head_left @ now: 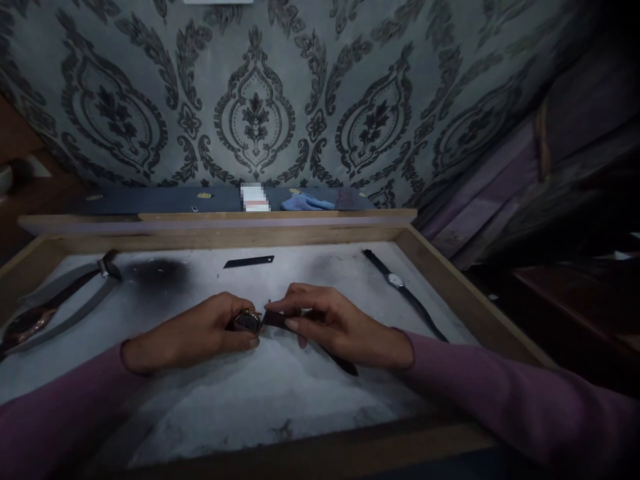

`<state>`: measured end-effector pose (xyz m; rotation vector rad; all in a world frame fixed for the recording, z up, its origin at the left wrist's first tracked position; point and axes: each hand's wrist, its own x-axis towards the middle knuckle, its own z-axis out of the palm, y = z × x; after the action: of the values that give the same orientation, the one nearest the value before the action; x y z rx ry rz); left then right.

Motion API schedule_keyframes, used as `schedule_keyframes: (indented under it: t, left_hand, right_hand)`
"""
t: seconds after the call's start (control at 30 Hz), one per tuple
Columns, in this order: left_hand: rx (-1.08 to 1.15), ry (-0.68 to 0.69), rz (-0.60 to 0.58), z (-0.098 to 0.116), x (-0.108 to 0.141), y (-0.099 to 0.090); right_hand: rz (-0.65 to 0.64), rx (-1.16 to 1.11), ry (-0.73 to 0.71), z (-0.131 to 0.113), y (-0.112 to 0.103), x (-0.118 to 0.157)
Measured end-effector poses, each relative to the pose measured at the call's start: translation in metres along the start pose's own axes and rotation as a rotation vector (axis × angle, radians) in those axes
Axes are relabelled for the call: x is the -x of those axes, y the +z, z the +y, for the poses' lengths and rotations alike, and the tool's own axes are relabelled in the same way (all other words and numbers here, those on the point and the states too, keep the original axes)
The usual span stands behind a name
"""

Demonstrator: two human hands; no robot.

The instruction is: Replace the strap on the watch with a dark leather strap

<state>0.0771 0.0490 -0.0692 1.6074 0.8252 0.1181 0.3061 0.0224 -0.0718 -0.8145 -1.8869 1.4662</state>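
Observation:
Between the thumb and fingers of my left hand [200, 330] is a small round watch case [247, 323] with a gold-toned rim and a dark face. My right hand [333, 323] pinches a dark watch strap [275, 319], whose upper end lies close beside the case. Whether strap and case are joined is too dim to tell. The strap's other end [345, 365] hangs out below my right hand. Beyond my hands a dark, slanted blade [249, 262] with a small hole at one end lies on the white drawer bottom [210, 413].
A wristwatch with a pale dial [395, 280] lies to the right, and a larger watch [30, 325] to the left. Wooden walls [465, 300] enclose the work surface. Behind it, a blue cloth [307, 201] and a blurred white packet [255, 197] lie on a dark ledge [170, 199].

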Motion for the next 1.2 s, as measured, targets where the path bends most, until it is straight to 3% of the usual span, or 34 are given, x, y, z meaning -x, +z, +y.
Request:
schedule_keyframes:
  t: [0.53, 1.2]
  left_hand:
    - [-0.257, 0.021, 0.091, 0.0026, 0.0007, 0.0071]
    - [-0.287, 0.025, 0.089, 0.0022, 0.001, 0.0077]
  right_hand:
    - [-0.051, 0.112, -0.007, 0.0015, 0.0002, 0.0028]
    - [-0.078, 0.238, -0.037, -0.0071, -0.0022, 0.0028]
